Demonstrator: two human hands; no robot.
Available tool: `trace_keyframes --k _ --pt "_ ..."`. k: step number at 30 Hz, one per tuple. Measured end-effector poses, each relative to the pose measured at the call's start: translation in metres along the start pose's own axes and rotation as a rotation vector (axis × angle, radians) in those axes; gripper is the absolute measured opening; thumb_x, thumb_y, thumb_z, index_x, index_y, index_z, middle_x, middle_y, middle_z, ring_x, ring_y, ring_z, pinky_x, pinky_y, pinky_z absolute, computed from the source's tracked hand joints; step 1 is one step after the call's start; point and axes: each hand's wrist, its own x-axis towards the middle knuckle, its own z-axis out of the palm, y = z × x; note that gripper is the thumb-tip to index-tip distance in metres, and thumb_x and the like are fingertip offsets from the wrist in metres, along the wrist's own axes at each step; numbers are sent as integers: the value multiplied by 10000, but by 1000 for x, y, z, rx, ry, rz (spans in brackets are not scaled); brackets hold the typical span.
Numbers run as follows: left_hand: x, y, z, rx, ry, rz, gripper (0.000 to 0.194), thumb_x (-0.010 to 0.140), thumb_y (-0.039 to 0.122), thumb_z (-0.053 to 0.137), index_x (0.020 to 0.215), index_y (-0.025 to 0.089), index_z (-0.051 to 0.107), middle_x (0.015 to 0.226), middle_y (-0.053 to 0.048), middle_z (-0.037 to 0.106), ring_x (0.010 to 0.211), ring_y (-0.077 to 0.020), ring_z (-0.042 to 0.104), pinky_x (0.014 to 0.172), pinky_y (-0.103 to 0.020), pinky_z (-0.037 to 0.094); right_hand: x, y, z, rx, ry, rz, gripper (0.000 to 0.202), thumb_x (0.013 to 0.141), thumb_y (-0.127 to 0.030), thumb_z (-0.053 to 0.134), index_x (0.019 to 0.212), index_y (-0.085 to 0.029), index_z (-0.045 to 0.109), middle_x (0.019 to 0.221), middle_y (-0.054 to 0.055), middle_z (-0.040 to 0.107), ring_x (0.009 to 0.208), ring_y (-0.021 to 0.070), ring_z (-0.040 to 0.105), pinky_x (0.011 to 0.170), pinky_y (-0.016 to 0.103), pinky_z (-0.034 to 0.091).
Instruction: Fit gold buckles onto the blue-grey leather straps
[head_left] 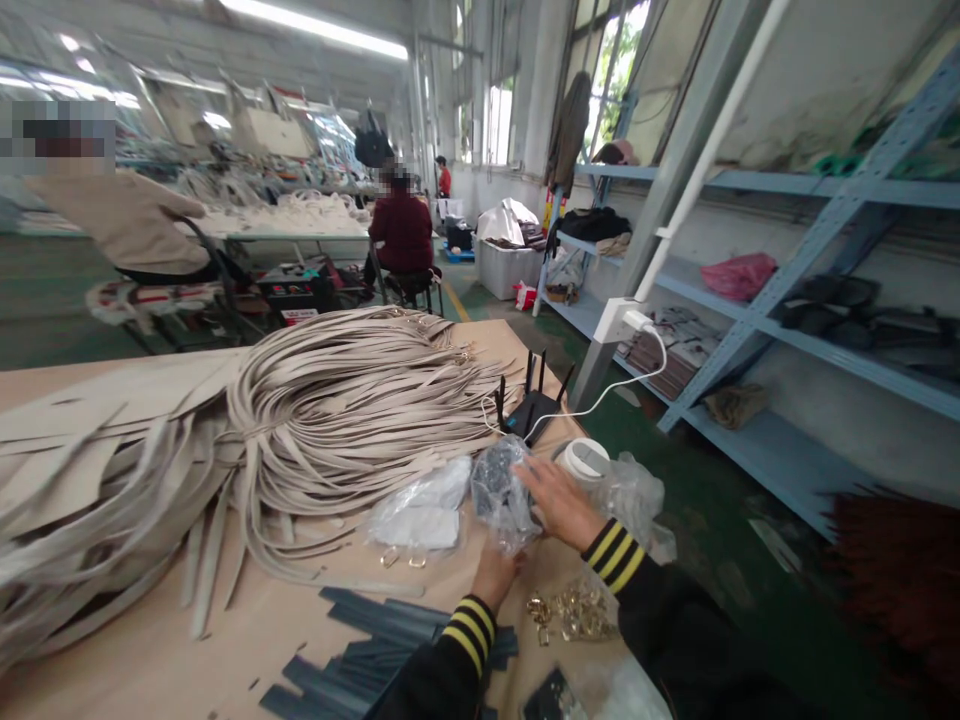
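Observation:
A clear plastic bag (496, 490) with dark contents stands on the brown-covered table (225, 660). My right hand (559, 500) lies against its right side, fingers over the plastic. Lower down, my left hand (496, 572) touches the bag's bottom edge; its fingers are partly hidden by the plastic. Left of the bag lies another clear bag with white contents (431, 510), with two metal rings (403, 560) in front. Dark strips (360, 645) are under and beside my left forearm. Gold metal pieces (581, 610) lie near my right sleeve.
A large bundle of beige straps (352, 400) covers the table's left and middle. A black router (531, 412), a white-lidded container (586, 460) and crumpled plastic (634, 495) stand at the right edge. Blue shelves (810, 350) rise beyond; two seated people are further back.

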Motion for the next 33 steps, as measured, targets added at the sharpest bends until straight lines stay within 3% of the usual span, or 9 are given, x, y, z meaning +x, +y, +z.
trace_keyframes --k 3,6,8,13,18,21,25,28,33 --pt "-13 -1 -4 11 19 -91 391 709 355 478 1057 188 414 844 -31 553 615 -124 555 522 -247 433 -10 34 -28 -52 68 277 722 698 -352 596 1317 -151 281 1321 166 319 1229 290 272 989 415 275" --pt "-29 -7 -4 -19 25 -120 479 689 393 506 1092 184 353 828 -14 515 637 -121 556 529 -235 443 -11 66 -30 -20 -67 480 885 617 -503 632 1327 -148 241 1318 213 270 1182 340 333 913 443 330" --pt "-41 -13 -3 -51 23 -124 536 678 436 515 1102 168 326 808 -13 506 630 -119 554 522 -234 444 -9 76 -23 29 -138 496 898 595 -517 640 1318 -168 237 1276 208 302 1089 312 435 843 404 376" --pt "-64 -25 0 -62 -15 -149 485 684 462 514 1017 135 387 742 -24 551 568 -101 532 476 -217 405 -8 72 -14 2 -67 461 806 599 -473 644 1255 -159 297 1148 174 392 940 259 516 750 335 395" --pt "-69 -39 8 -128 -30 -146 397 679 461 518 895 138 436 735 -20 562 527 -81 514 439 -200 381 -14 73 -22 -20 -48 443 734 602 -456 639 1207 -170 337 1126 141 414 905 240 529 720 308 397" --pt "-71 -38 14 -167 -50 -123 366 690 438 532 877 132 459 749 -22 567 549 -78 523 469 -202 406 -16 75 -35 -25 -38 441 726 600 -477 627 1194 -169 347 1128 134 420 906 245 534 715 311 413" --pt "-75 -15 22 -221 -109 -157 408 678 461 570 902 128 498 827 -55 589 628 -99 556 516 -211 434 -21 70 -64 -31 30 432 741 595 -513 617 1196 -177 345 1144 131 425 935 253 527 723 331 441" --pt "-77 11 28 -297 -154 -149 503 684 481 582 1040 139 487 1022 -118 574 798 -155 585 619 -259 474 -29 57 -100 -46 140 371 771 590 -537 620 1210 -173 339 1148 132 429 981 265 504 755 357 449" --pt "-80 66 32 -685 -197 -38 627 716 536 530 1248 270 331 1293 -103 421 1013 -205 542 843 -385 457 -53 16 -165 19 222 198 788 574 -529 644 1214 -176 350 1126 98 443 1019 247 477 847 380 426"
